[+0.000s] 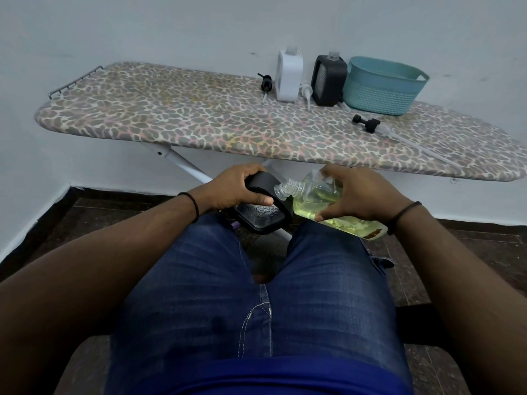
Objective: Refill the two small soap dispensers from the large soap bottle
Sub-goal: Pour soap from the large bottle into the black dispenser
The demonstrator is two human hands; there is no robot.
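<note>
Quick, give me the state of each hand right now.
Left hand: closed around the black soap dispenser, holding it.
Right hand: closed around the large soap bottle, tipping its neck to the dispenser.

An ironing board [199, 124] with a leopard-print cover stands against a pale wall, on white crossed legs over a dark tiled floor [85, 212]. At its far edge, right of centre, a white soap dispenser [288, 76] and a black soap dispenser [328, 80] stand upright, both without pumps. A teal woven-look basket [382, 86] sits just beside the black one. A black pump head [265, 84] lies left of the white dispenser, a clear pump [305, 92] lies between the two dispensers, and another black pump head [367, 123] with a long clear tube lies in front of the basket.
</note>
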